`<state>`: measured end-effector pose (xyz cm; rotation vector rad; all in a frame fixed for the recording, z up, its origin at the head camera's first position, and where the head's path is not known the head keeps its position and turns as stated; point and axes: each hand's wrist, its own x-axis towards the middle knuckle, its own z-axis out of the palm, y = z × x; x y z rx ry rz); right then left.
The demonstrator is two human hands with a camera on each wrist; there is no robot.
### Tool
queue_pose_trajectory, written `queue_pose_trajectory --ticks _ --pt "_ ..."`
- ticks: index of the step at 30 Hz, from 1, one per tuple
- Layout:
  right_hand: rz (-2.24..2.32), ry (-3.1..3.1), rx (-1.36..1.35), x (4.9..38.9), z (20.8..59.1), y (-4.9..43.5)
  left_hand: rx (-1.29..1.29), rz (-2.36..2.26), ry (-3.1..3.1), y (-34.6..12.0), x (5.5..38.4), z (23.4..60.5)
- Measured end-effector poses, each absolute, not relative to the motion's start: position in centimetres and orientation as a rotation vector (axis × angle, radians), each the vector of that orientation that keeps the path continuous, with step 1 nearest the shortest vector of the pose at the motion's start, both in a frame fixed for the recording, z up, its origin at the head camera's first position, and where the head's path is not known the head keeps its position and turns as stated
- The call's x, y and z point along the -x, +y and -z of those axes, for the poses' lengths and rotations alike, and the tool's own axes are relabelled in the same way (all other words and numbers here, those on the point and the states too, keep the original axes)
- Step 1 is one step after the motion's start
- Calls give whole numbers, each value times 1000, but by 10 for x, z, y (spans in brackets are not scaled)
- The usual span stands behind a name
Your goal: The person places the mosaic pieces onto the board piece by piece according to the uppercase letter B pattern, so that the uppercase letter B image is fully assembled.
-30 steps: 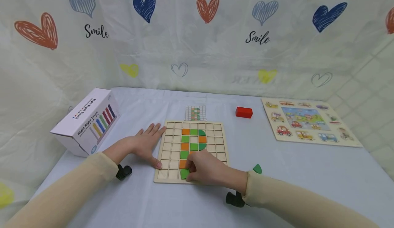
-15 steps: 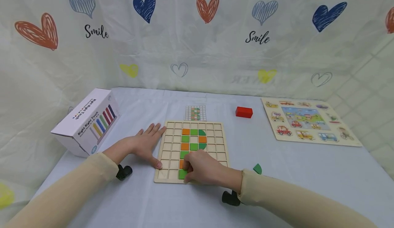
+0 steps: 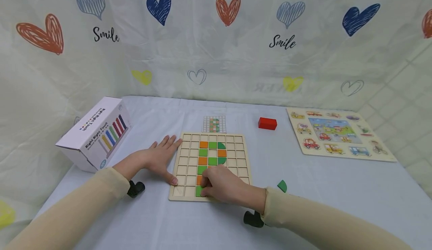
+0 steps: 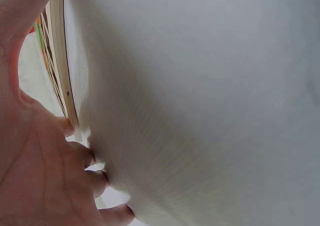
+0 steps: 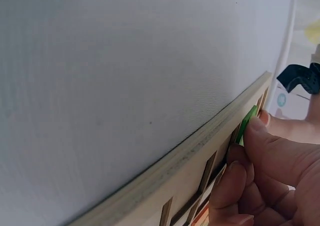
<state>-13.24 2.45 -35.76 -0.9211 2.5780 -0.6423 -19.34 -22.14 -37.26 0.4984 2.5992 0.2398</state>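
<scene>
A wooden grid board (image 3: pixel 181 170) lies flat on the table. Orange and light green square tiles (image 3: pixel 203 152), with dark green quarter-round tiles (image 3: pixel 221 145), fill some cells. My left hand (image 3: pixel 158 157) lies spread, its thumb and fingertips at the board's left edge. Above the lower middle of the board, my right hand (image 3: pixel 224 184) holds a light green square tile (image 3: pixel 198 191) at a bottom-row cell. In the right wrist view the thumb presses on that green tile (image 5: pixel 246 124) and the other fingers curl beside it. My right hand hides several cells.
A printed pattern card (image 3: pixel 214 124) lies just behind the board. Behind and right stands a red block (image 3: pixel 267 123), with a vehicle picture puzzle (image 3: pixel 337 133) farther right. One loose green quarter-round tile (image 3: pixel 282 185) lies by my right sleeve. A white box (image 3: pixel 96 133) stands at left.
The green square tile has gone from sitting askew to lying straight in its bottom-row cell. My right hand moved slightly left, and its thumb shifted onto the tile. My left hand stayed still.
</scene>
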Motion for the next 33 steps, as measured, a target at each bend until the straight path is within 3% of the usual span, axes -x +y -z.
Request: queue_pose_trajectory --ticks 20,33 --pt "704 2547 915 131 356 30 -485 -242 2596 -220 192 371" --pt "767 2616 814 151 344 105 -486 -247 2594 -222 194 374"
